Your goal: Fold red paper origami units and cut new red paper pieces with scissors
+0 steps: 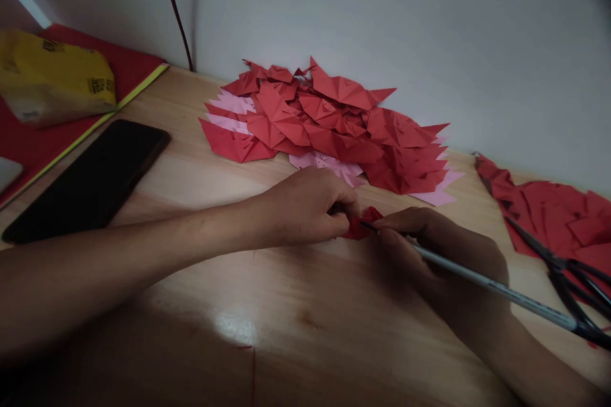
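My left hand (317, 206) is closed on a small folded piece of red paper (359, 227), pinched between thumb and fingers just above the wooden table (205, 324). Opposite it, my right hand (429, 248) grips a long, thin, pale-barrelled pen (496, 285) with a dark tip touching the paper. Most of the paper is hidden by both hands. Behind them lies a heap of folded red paper pieces (329, 117), with some pink paper pieces (329, 165) showing among them. Black-handled scissors (556, 261) rest at the right, near the pen's rear end.
More red paper (554, 210) lies at the right under the scissors. A black phone (90, 178) is at the left, beside a yellow packet (62, 76) on a red sheet with a yellow edge (143, 89). A dark cable (174, 6) hangs along the white wall (405, 19).
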`<state>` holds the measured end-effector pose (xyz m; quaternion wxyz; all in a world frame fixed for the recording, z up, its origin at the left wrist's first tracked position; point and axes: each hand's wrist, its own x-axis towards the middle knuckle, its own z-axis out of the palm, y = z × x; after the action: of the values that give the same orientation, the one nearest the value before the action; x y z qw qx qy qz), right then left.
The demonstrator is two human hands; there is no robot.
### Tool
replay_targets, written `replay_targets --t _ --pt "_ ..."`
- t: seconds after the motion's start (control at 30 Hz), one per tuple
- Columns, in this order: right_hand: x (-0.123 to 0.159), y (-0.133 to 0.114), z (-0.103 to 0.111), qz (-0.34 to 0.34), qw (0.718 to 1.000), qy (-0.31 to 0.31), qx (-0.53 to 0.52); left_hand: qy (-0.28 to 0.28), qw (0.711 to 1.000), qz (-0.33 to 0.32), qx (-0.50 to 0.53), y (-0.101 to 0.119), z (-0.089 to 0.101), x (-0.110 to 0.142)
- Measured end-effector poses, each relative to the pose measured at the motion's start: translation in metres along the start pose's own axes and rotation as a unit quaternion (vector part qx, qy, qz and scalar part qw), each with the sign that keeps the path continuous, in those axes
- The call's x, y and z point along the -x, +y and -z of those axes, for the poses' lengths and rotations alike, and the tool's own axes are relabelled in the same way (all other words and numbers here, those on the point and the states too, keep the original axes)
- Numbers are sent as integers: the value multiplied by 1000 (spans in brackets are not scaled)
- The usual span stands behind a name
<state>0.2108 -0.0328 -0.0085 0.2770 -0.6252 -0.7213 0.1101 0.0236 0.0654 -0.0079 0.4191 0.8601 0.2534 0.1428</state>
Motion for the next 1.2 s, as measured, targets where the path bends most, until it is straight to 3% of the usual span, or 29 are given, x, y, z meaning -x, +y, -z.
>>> replay_targets --t 1.2 --pt "-2 -2 1 0 1000 -10 -6 -1 1000 6 5 2 1 1"
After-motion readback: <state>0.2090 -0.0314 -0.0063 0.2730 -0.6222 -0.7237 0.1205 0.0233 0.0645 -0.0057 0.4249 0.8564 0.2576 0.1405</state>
